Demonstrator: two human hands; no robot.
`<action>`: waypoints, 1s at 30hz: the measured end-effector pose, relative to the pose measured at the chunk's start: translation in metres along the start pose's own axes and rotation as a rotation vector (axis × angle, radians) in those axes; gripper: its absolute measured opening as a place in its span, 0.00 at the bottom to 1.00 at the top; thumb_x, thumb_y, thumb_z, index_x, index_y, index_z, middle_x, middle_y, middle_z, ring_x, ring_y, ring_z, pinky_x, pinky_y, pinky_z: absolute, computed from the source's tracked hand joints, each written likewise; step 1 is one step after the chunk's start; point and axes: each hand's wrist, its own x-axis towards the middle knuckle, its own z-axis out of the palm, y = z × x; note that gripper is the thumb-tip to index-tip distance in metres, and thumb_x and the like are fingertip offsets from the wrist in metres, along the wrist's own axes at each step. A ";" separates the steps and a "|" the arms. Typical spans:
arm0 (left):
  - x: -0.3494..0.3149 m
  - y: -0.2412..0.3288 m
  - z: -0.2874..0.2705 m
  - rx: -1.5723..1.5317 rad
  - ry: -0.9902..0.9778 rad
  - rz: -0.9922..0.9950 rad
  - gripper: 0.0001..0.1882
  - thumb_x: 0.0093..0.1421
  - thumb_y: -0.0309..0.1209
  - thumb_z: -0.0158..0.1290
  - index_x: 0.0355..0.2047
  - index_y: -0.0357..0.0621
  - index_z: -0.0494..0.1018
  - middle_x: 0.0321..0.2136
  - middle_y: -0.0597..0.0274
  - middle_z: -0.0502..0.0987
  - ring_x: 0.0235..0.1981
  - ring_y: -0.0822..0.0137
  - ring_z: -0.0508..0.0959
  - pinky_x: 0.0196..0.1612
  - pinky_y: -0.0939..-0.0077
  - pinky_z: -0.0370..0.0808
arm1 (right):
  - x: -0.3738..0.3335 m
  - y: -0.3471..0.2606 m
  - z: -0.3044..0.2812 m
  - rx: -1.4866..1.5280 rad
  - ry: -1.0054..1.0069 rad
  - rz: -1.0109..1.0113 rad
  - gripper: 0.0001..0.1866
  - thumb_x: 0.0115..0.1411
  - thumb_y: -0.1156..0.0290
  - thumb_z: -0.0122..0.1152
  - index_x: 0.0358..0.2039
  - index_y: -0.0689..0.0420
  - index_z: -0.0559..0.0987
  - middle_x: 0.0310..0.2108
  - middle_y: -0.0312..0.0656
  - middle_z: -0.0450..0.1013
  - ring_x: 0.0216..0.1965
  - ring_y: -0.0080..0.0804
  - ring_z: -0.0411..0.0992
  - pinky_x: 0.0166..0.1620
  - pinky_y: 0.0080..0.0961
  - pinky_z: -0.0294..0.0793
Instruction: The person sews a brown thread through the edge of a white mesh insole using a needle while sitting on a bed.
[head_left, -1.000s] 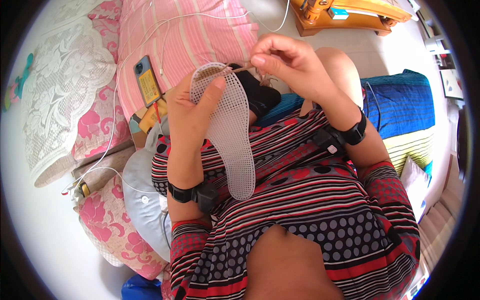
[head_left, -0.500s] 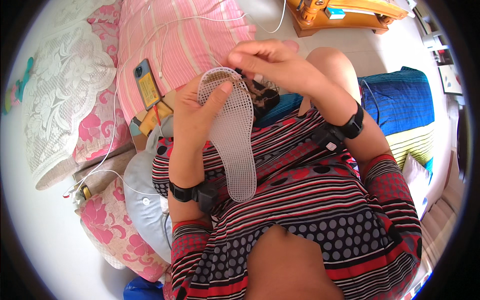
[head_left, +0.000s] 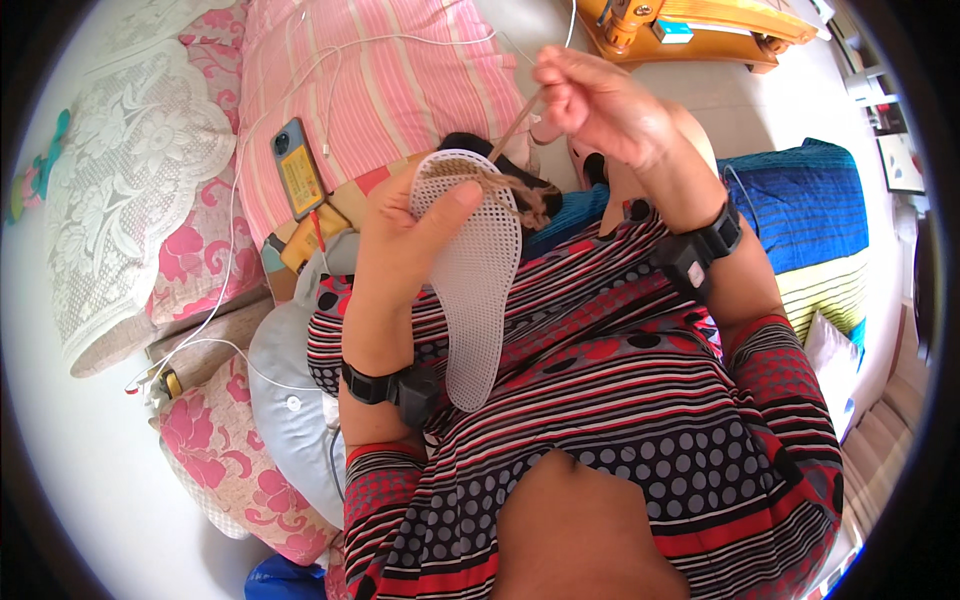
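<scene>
Right hand (head_left: pixel 618 112) up and away from mesh sole (head_left: pixel 478 260) since last frame; brown yarn (head_left: pixel 516 127) now runs straight between them. Dark item (head_left: pixel 464 141) behind sole's top mostly covered, can't identify. Left hand (head_left: pixel 398 238) holds sole above lap: thumb pressed on face, other fingers hidden behind, spread can't tell. Right thumb and index pinch yarn's upper end; remaining fingers curled, detail blurred.

Pink striped cloth (head_left: pixel 380 80) at eleven o'clock, wooden furniture (head_left: pixel 690 40) at one, blue fabric (head_left: pixel 810 205) near three, pink floral cushion (head_left: pixel 205 425) at eight, phone (head_left: pixel 291 155) at ten, white lace cover (head_left: pixel 140 170) farther out at ten
</scene>
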 end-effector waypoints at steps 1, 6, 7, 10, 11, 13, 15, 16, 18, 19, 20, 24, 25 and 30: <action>0.000 0.000 -0.001 -0.037 0.054 -0.012 0.11 0.58 0.28 0.54 0.40 0.36 0.73 0.31 0.63 0.78 0.32 0.74 0.77 0.36 0.80 0.74 | -0.002 -0.008 -0.011 0.011 -0.050 0.003 0.06 0.64 0.73 0.48 0.39 0.60 0.72 0.30 0.35 0.72 0.21 0.14 0.61 0.32 0.13 0.72; 0.003 -0.003 -0.010 -0.250 0.085 -0.018 0.10 0.58 0.29 0.53 0.38 0.38 0.72 0.27 0.63 0.76 0.27 0.75 0.75 0.31 0.82 0.72 | -0.033 -0.064 -0.101 0.370 0.064 -0.117 0.02 0.63 0.78 0.45 0.34 0.63 0.67 0.22 0.31 0.57 0.23 0.18 0.58 0.41 0.20 0.75; 0.004 -0.005 -0.011 -0.276 0.149 -0.009 0.10 0.58 0.31 0.53 0.37 0.39 0.72 0.25 0.65 0.75 0.23 0.76 0.73 0.27 0.84 0.70 | -0.044 -0.077 -0.129 0.408 0.209 -0.200 0.02 0.63 0.79 0.45 0.34 0.64 0.66 0.22 0.32 0.57 0.23 0.20 0.59 0.43 0.21 0.75; 0.010 -0.007 -0.021 -0.370 0.143 0.018 0.09 0.60 0.32 0.49 0.37 0.41 0.72 0.24 0.67 0.70 0.20 0.79 0.65 0.26 0.83 0.63 | -0.094 -0.128 -0.226 0.118 0.300 -0.472 0.06 0.65 0.78 0.42 0.35 0.67 0.67 0.27 0.39 0.64 0.32 0.28 0.66 0.52 0.27 0.71; 0.012 -0.008 -0.025 -0.378 0.124 0.043 0.09 0.60 0.32 0.49 0.37 0.41 0.72 0.24 0.67 0.70 0.20 0.79 0.65 0.26 0.83 0.63 | -0.117 -0.149 -0.260 -0.097 0.770 -0.550 0.08 0.65 0.75 0.42 0.36 0.67 0.68 0.33 0.45 0.69 0.39 0.35 0.69 0.51 0.28 0.70; 0.014 -0.008 -0.032 -0.584 0.081 0.093 0.08 0.62 0.31 0.46 0.38 0.42 0.71 0.26 0.68 0.67 0.19 0.79 0.60 0.27 0.83 0.57 | -0.178 -0.185 -0.323 -0.219 1.037 -0.681 0.06 0.63 0.76 0.45 0.36 0.66 0.69 0.33 0.45 0.70 0.37 0.34 0.69 0.48 0.26 0.71; 0.017 -0.004 -0.041 -0.699 -0.110 0.177 0.08 0.64 0.30 0.44 0.41 0.44 0.70 0.29 0.70 0.67 0.20 0.80 0.62 0.31 0.83 0.58 | -0.249 -0.214 -0.369 -0.260 1.196 -0.888 0.05 0.62 0.77 0.47 0.37 0.64 0.69 0.32 0.45 0.70 0.35 0.33 0.70 0.46 0.24 0.71; 0.017 -0.002 -0.043 -0.776 -0.091 0.183 0.09 0.64 0.31 0.45 0.42 0.44 0.70 0.28 0.71 0.66 0.20 0.80 0.62 0.31 0.84 0.58 | -0.280 -0.222 -0.382 -0.277 1.263 -0.987 0.05 0.61 0.78 0.48 0.37 0.64 0.69 0.32 0.44 0.71 0.35 0.32 0.70 0.44 0.23 0.72; 0.018 0.000 -0.043 -0.838 -0.054 0.182 0.09 0.64 0.31 0.45 0.42 0.44 0.69 0.26 0.72 0.65 0.20 0.81 0.62 0.32 0.83 0.58 | -0.306 -0.229 -0.386 -0.348 1.304 -1.110 0.06 0.59 0.79 0.51 0.38 0.63 0.69 0.32 0.44 0.71 0.33 0.31 0.71 0.41 0.21 0.73; 0.018 -0.001 -0.041 -0.833 -0.067 0.186 0.09 0.64 0.31 0.45 0.42 0.44 0.69 0.26 0.72 0.65 0.20 0.81 0.62 0.32 0.83 0.58 | -0.304 -0.226 -0.374 -0.412 1.254 -1.135 0.07 0.58 0.79 0.52 0.39 0.62 0.69 0.32 0.44 0.72 0.32 0.31 0.71 0.40 0.20 0.73; 0.018 -0.002 -0.038 -0.799 -0.084 0.172 0.08 0.64 0.31 0.45 0.41 0.44 0.69 0.26 0.72 0.65 0.20 0.81 0.62 0.32 0.83 0.58 | -0.290 -0.217 -0.355 -0.472 1.218 -1.131 0.08 0.58 0.80 0.53 0.39 0.61 0.69 0.32 0.44 0.72 0.31 0.30 0.71 0.38 0.19 0.73; 0.017 -0.009 -0.024 -0.704 -0.128 0.094 0.06 0.63 0.31 0.46 0.37 0.44 0.68 0.26 0.71 0.66 0.20 0.81 0.62 0.32 0.83 0.58 | -0.170 -0.134 -0.208 -0.991 0.676 -0.817 0.12 0.62 0.74 0.49 0.47 0.60 0.71 0.36 0.40 0.70 0.40 0.26 0.69 0.48 0.21 0.69; 0.017 -0.010 -0.022 -0.687 -0.157 0.104 0.06 0.63 0.31 0.46 0.37 0.44 0.68 0.26 0.71 0.66 0.20 0.81 0.62 0.32 0.83 0.58 | -0.140 -0.109 -0.161 -1.272 0.523 -0.762 0.13 0.63 0.72 0.47 0.47 0.59 0.72 0.39 0.39 0.71 0.40 0.25 0.69 0.49 0.22 0.69; 0.015 -0.014 -0.017 -0.611 -0.185 0.084 0.07 0.61 0.30 0.47 0.37 0.42 0.68 0.26 0.68 0.65 0.20 0.79 0.62 0.31 0.82 0.58 | -0.048 0.001 0.027 -1.327 -0.090 -0.603 0.11 0.61 0.73 0.51 0.44 0.59 0.74 0.34 0.38 0.72 0.36 0.25 0.69 0.42 0.20 0.68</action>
